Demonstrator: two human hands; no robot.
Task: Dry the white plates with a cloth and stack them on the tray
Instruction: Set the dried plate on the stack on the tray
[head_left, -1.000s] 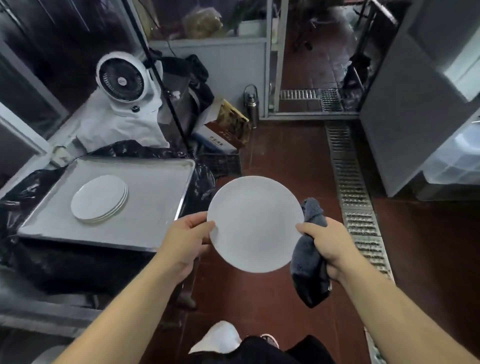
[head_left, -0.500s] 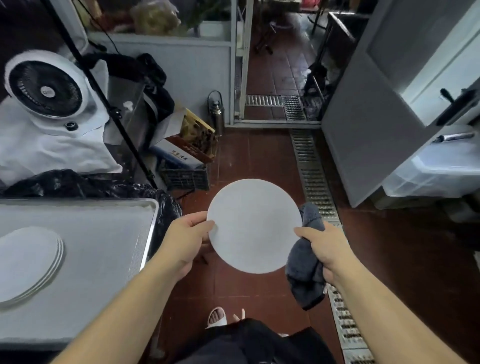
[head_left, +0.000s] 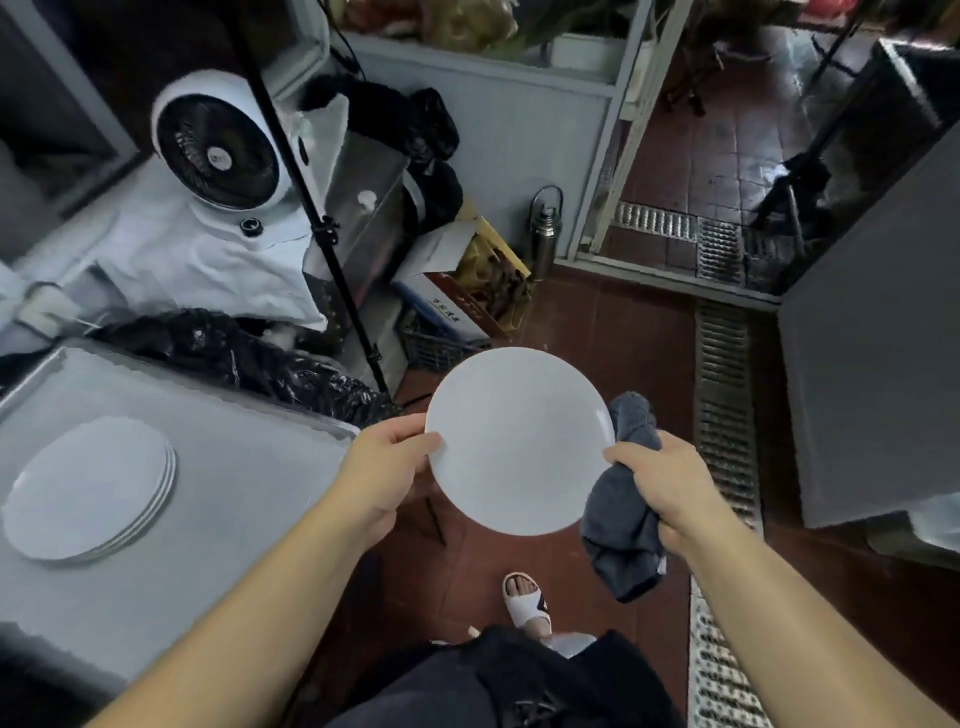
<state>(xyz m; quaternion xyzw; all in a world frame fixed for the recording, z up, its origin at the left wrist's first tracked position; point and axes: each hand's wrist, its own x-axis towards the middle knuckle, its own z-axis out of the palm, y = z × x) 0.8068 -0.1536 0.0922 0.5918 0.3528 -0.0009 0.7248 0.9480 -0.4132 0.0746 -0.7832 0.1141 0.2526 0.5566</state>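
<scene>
So a white plate (head_left: 517, 441) is held up over the red floor (head_left: 613, 332), roughly mid-frame, with its rim pinched at 9 o'clock by the left hand (head_left: 387, 467), thumb laid on the face. The opposite edge, around 3 o'clock, is touched by the right hand (head_left: 662, 480), which is also clenched around a bunched grey cloth (head_left: 623, 519); most of the cloth is left dangling below the fist. The plate looks stiff, smooth and probably a bit slick if damp, and it would likely shatter on that tile if dropped, so it's best taken by the rim on two sides, with the cloth used as a grippy pad. Over at 9 o'clock from the plate, a stack of plates (head_left: 88, 491) is already sitting on the metal tray (head_left: 249, 499); about three rims can be counted, though that's blurry. The tray's near and left edges are cut off, and the surface under it can't be seen. The plate's underside is hidden, so whether it's dry can't be told.
</scene>
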